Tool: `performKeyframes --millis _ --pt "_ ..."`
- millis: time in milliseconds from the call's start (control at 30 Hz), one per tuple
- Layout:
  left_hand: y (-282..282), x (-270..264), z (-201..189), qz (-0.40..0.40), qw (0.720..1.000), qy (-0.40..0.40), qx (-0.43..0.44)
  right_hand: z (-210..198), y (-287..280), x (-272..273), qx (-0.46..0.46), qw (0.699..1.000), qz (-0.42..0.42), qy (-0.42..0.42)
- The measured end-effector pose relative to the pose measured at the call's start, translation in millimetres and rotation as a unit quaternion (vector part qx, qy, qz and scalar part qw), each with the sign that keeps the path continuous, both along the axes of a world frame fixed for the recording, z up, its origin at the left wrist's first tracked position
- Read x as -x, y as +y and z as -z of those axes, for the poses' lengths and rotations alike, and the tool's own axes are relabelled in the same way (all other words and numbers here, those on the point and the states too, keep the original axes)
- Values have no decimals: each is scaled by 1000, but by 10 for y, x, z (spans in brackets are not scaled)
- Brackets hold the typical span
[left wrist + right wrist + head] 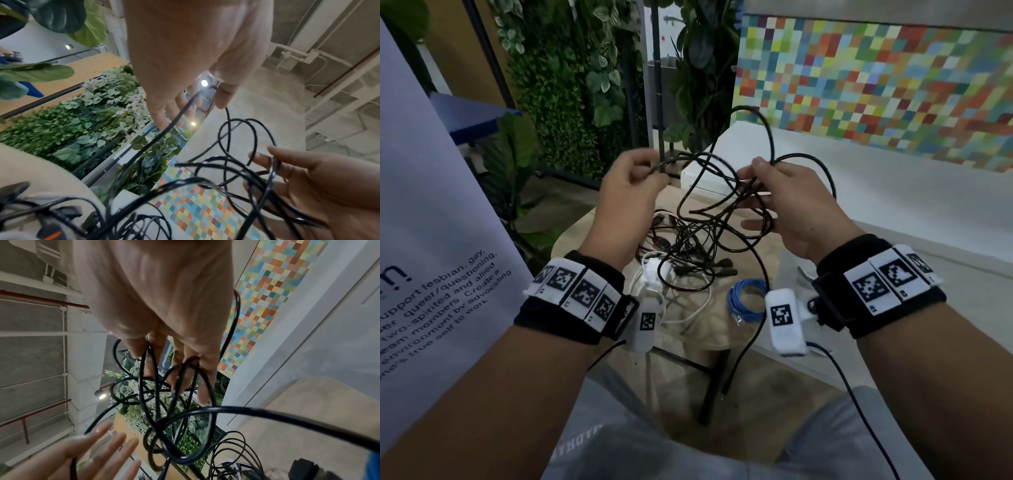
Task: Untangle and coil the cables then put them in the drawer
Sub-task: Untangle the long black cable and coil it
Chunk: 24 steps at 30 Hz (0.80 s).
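Black cable (726,192) hangs tangled between my raised hands above the round table (582,229). My left hand (628,192) pinches one strand; my right hand (787,209) grips several loops, which arch upward. Its loose end trails down toward me. White cable (688,301) and coiled blue cable (744,296) lie below.

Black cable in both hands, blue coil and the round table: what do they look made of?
Black cable: smooth rubbery or plastic jacket, slight sheen, bends freely. Blue coil: matte plastic-jacketed cable, apparently in a clear wrapper. Round table: pale, wood-look top; solid or laminate, can't tell.
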<state>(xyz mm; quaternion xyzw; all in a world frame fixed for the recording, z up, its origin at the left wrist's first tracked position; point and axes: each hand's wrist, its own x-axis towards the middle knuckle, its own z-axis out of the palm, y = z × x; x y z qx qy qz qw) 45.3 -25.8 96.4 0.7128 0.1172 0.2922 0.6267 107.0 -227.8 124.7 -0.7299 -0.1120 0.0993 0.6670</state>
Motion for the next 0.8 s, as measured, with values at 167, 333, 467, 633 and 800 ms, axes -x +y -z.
performKeyframes --millis 167,333,467,633,800 --pt "-178 22 -103 33 983 -35 -175 18 135 75 66 996 -31 -53" --pt "-181 10 -62 92 936 65 -332 9 130 51 56 995 -20 -79" --pt "55 -34 32 17 982 43 -182 1 -71 -59 10 999 22 -36" --pt "168 -49 83 -52 992 29 -108 18 -168 -79 -56 997 59 13" --pt "88 -54 136 -76 957 13 -281 -3 -10 1 -83 994 65 20"
